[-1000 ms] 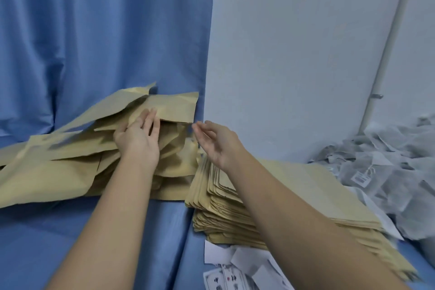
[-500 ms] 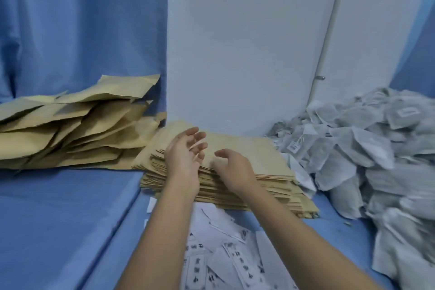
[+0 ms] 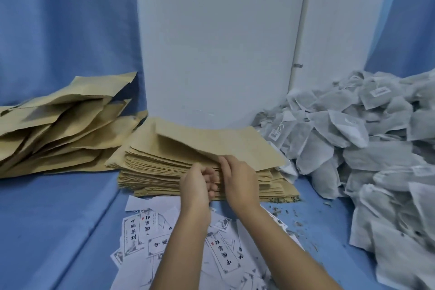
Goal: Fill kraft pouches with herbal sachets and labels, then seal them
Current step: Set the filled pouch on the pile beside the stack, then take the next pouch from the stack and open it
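Top pouch on the stack, near edge lifted, pinched in right grip. Left grip curled just beside, at the same edge; cannot tell if holding. Labels strewn in front, sachets heaped to the right.

Filled pouches left — flat stack centre — sachets right.
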Available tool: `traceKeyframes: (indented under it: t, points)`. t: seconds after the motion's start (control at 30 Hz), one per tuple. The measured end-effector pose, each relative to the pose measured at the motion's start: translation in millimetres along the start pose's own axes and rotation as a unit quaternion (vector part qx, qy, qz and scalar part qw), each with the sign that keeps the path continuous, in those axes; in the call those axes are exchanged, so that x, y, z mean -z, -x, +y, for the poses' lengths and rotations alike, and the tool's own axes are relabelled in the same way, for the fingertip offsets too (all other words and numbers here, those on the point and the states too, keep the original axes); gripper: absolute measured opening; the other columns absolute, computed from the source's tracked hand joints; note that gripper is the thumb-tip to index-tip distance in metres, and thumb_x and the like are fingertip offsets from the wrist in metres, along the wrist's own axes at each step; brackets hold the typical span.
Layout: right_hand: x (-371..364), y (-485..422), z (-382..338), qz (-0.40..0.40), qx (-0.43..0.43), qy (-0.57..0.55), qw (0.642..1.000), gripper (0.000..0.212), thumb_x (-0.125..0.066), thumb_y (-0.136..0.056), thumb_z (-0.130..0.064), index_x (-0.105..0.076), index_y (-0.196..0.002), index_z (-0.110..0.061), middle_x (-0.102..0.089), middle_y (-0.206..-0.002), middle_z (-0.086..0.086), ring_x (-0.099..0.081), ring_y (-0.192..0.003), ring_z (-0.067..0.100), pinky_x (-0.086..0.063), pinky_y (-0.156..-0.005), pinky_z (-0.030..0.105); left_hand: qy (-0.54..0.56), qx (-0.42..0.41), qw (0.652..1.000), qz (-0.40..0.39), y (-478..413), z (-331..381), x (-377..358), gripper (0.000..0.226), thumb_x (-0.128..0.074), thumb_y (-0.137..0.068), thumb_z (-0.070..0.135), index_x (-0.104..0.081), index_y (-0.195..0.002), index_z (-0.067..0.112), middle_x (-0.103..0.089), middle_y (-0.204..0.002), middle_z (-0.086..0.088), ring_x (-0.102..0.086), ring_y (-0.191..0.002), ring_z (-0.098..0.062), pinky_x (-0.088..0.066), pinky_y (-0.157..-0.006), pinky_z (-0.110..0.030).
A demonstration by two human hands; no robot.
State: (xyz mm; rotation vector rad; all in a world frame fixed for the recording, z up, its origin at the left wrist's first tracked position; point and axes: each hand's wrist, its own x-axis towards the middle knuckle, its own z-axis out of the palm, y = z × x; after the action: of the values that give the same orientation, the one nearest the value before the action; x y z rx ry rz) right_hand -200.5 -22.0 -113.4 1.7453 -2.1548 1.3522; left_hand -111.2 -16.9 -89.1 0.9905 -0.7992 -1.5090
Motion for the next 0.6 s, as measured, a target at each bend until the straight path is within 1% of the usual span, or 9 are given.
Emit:
traceKeyframes:
  t: [0.07, 0.13, 0.23, 0.33, 0.37, 0.43, 0.47, 0.53, 0.6]
  points:
    - [1, 0, 0, 0.014, -0.008, -0.027, 0.999, 0.028, -0.042, -0.1, -0.021, -0.061, -0.12, -0.019, -0.07, -0.095, 0.007, -0.062, -0.092, 0.027, -0.046, -0.083, 0.039, 0.029, 0.003, 0.999, 0.027, -3, 2, 5, 0.023, -0.039, -0.093, 0.013, -0.055, -0.077, 0.006, -0.059, -0.049, -0.002, -0.045, -0.038, -0.009, -0.032, -0.037, -0.017]
    - [4, 3, 1, 0.012, 0.01, -0.042, 0.999, 0.036, -0.046, -0.091, -0.004, -0.064, -0.118, -0.02, -0.07, -0.102, 0.003, -0.06, -0.098, 0.023, -0.046, -0.087, 0.036, 0.091, 0.001, 0.995, 0.039, -5, 10, 8, 0.029, -0.033, -0.098, 0.023, -0.055, -0.087, 0.008, -0.065, -0.065, -0.007, -0.056, -0.052, -0.013, -0.041, -0.044, -0.018]
    - [6, 9, 6, 0.054, 0.0, -0.077, 0.996, 0.041, -0.045, -0.083, 0.009, -0.073, -0.098, -0.017, -0.069, -0.098, -0.001, -0.056, -0.099, 0.02, -0.043, -0.093, 0.037, 0.169, -0.012, 0.985, 0.037, -7, 24, 18, 0.035, -0.032, -0.098, 0.042, -0.057, -0.1, 0.018, -0.064, -0.09, -0.009, -0.063, -0.079, -0.024, -0.051, -0.061, -0.032]
    - [7, 12, 11, 0.105, -0.019, -0.084, 0.991, 0.045, -0.042, -0.075, 0.018, -0.073, -0.081, -0.014, -0.068, -0.085, -0.002, -0.054, -0.091, 0.018, -0.033, -0.104, 0.037, 0.166, -0.02, 0.985, 0.046, -7, 34, 29, 0.043, -0.038, -0.092, 0.058, -0.062, -0.109, 0.026, -0.067, -0.097, -0.004, -0.063, -0.088, -0.024, -0.055, -0.071, -0.04]
    - [7, 13, 11, 0.112, -0.025, -0.083, 0.99, 0.048, -0.041, -0.072, 0.02, -0.073, -0.078, -0.015, -0.068, -0.083, -0.003, -0.055, -0.091, 0.016, -0.023, -0.113, 0.035, 0.14, -0.019, 0.989, 0.051, -7, 36, 31, 0.036, -0.042, -0.092, 0.053, -0.062, -0.105, 0.025, -0.067, -0.096, -0.003, -0.063, -0.087, -0.022, -0.055, -0.071, -0.038]
    - [9, 14, 11, 0.098, -0.041, -0.081, 0.991, 0.053, -0.038, -0.066, 0.021, -0.073, -0.079, -0.017, -0.068, -0.086, -0.006, -0.055, -0.096, 0.013, -0.005, -0.118, 0.03, 0.083, -0.021, 0.993, 0.075, -9, 38, 34, 0.012, -0.05, -0.093, 0.029, -0.059, -0.088, 0.021, -0.063, -0.088, -0.002, -0.06, -0.079, -0.018, -0.051, -0.064, -0.03]
    - [10, 15, 11, 0.084, -0.045, -0.084, 0.992, 0.057, -0.038, -0.062, 0.022, -0.073, -0.082, -0.018, -0.067, -0.088, -0.008, -0.054, -0.099, 0.011, -0.006, -0.118, 0.03, 0.045, -0.038, 0.994, 0.092, -8, 39, 34, 0.011, -0.051, -0.091, 0.016, -0.056, -0.081, 0.019, -0.06, -0.082, -0.002, -0.056, -0.072, -0.018, -0.047, -0.06, -0.027]
    - [10, 16, 12, 0.061, -0.05, -0.116, 0.99, 0.064, -0.036, -0.058, 0.023, -0.073, -0.09, -0.017, -0.065, -0.095, -0.008, -0.05, -0.102, 0.009, -0.022, -0.113, 0.028, -0.004, -0.099, 0.989, 0.112, -9, 37, 32, 0.022, -0.047, -0.085, -0.003, -0.054, -0.076, 0.015, -0.056, -0.074, -0.001, -0.051, -0.067, -0.019, -0.041, -0.056, -0.024]
    - [12, 18, 11, 0.055, -0.06, -0.155, 0.985, 0.062, -0.035, -0.063, 0.022, -0.071, -0.096, -0.017, -0.063, -0.104, -0.002, -0.05, -0.108, 0.012, -0.03, -0.095, 0.007, -0.037, -0.176, 0.976, 0.12, -5, 35, 27, 0.031, -0.04, -0.083, -0.009, -0.061, -0.089, 0.013, -0.059, -0.076, 0.005, -0.052, -0.065, -0.013, -0.042, -0.052, -0.018]
